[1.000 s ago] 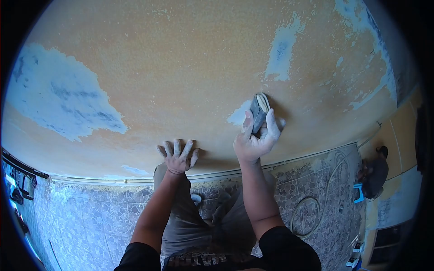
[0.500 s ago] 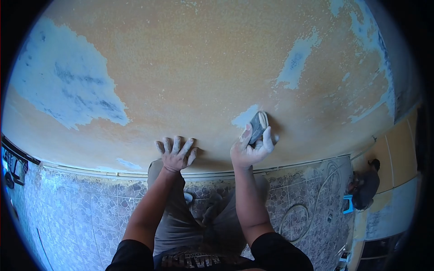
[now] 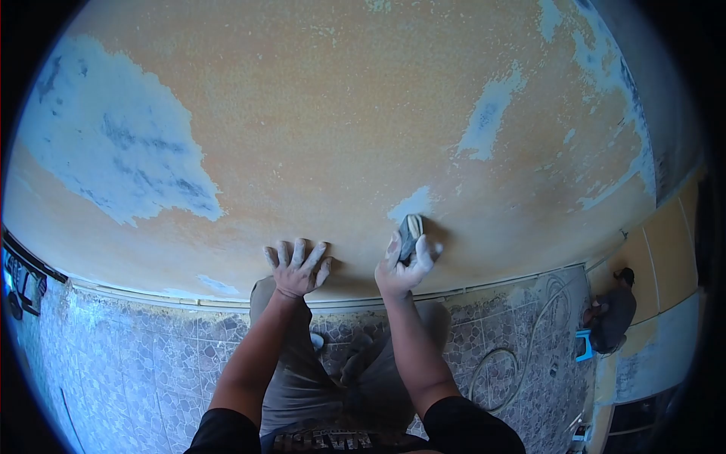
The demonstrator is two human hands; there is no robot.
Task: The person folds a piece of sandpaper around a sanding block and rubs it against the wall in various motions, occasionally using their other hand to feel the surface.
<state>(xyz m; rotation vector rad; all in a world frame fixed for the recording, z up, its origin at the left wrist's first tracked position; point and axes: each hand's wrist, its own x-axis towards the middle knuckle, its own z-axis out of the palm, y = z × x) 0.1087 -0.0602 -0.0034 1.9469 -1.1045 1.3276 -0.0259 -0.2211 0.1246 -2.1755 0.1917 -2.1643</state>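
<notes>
My right hand point(image 3: 403, 271), white with dust, grips a sanding block point(image 3: 411, 237): a dark grey sheet wrapped round a pale core. The block is at the wall point(image 3: 325, 151), just below a small bare whitish patch point(image 3: 412, 204). Spread flat on the same wall, lower and to the left, is my left hand point(image 3: 297, 271). Its fingers are apart, dusty at the tips, and hold nothing. The wall's orange-tan paint has worn off in pale blue-white areas, including a large patch point(image 3: 128, 144) at the left.
A stone-patterned tile floor point(image 3: 151, 356) runs along the wall's foot. A hose point(image 3: 522, 378) lies coiled on it at the right. Farther right another person point(image 3: 612, 310) sits low beside a blue stool point(image 3: 583, 345). Dark objects point(image 3: 26, 280) stand at the far left.
My right hand has moved down and slightly left with the sanding block. My left hand stays spread on the wall. The view has shifted a little.
</notes>
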